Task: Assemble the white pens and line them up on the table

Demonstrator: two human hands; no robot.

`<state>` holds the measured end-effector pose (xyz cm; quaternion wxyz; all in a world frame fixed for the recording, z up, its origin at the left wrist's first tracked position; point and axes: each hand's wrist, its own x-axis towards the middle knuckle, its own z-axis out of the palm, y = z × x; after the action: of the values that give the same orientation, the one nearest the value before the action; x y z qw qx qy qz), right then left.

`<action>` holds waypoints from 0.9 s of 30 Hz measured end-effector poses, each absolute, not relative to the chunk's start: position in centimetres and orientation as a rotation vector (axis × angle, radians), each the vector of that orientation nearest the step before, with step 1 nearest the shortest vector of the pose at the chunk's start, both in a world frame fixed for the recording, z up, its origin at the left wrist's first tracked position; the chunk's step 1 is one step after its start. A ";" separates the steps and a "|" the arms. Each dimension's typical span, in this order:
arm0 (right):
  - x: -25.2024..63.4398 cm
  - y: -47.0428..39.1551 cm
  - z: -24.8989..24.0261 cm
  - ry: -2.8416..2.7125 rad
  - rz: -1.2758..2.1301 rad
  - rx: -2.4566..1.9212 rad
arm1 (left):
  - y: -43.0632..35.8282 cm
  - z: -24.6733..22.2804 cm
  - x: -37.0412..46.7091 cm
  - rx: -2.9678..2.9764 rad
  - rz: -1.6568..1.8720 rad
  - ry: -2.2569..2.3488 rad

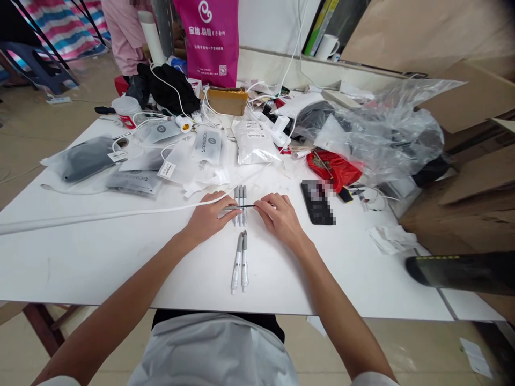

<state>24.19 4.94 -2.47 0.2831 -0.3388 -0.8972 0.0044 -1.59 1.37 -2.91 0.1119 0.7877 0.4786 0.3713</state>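
A slim pen refill (246,206), dark at its right part and greyish at its left end, spans the gap between my hands, level above the table. My left hand (207,219) pinches the grey end between thumb and fingers. At the other end, the fingertips of my right hand (279,217) are closed on the dark tip. Just under the refill lie several grey-and-white click pens (240,219) side by side, partly covered by it. Closer to my body, two more such pens (242,262) rest next to each other on the white table (181,281).
A phone (317,202) lies right of my right hand. A white cable (120,214) crosses the table at left. Clear pouches (137,179), a white packet (255,140), a red bag (336,167) and plastic wrap (378,134) crowd the back. A dark cylinder (462,272) juts in at right.
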 end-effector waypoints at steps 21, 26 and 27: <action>25.7 5.9 -2.0 -2.317 -0.098 -0.926 | 1.6 -2.8 -1.9 2.386 1.198 1.424; 25.5 5.9 -2.1 -2.328 -0.082 -0.908 | 1.5 -2.9 -1.8 2.372 1.211 1.421; 25.5 5.8 -2.1 -2.332 -0.078 -0.908 | 1.5 -2.9 -1.8 2.366 1.210 1.419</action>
<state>25.49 5.81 -2.13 0.3133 -0.3445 -0.8845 -0.0294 -1.78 1.51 -2.92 0.0646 0.7838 0.4700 0.4008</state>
